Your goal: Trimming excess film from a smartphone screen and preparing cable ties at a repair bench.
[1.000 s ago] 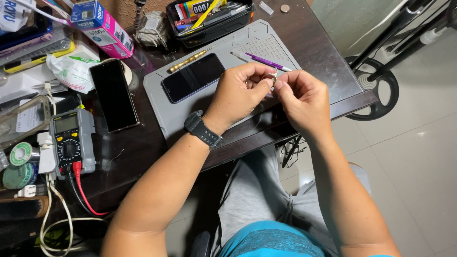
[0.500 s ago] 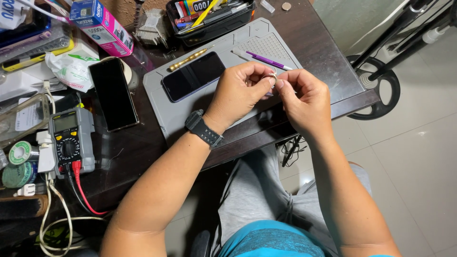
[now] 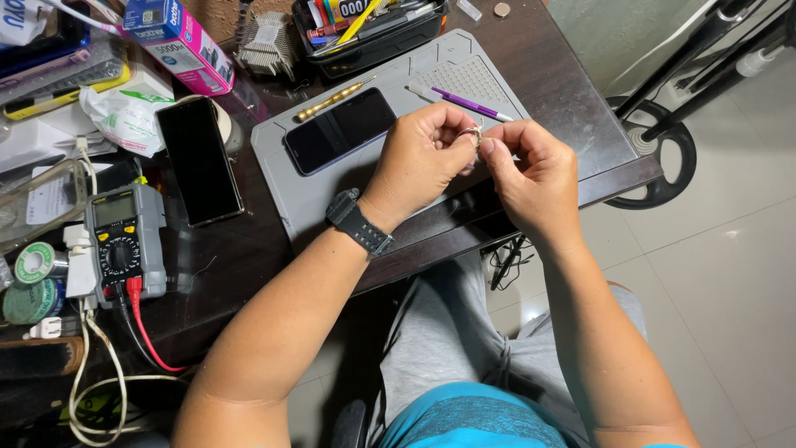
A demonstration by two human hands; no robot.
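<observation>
Grey work mat (image 3: 315,207) was bare along its near edge, giving open passage left of the left hand (image 3: 419,158). Dark phone (image 3: 340,130), brass tool (image 3: 332,101) and purple pen (image 3: 468,104) blocked its far half. Counter (image 3: 572,108) to the right lay free.

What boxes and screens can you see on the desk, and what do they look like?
Pink and blue cardboard box: far left, long, lying slanted.
Dark phone on the grey mat: flat rectangle, screen black, beyond the left hand.
Second black phone: on the dark desk, left of the mat.
Grey multimeter: left edge, small pale screen, black dial, red lead.
</observation>
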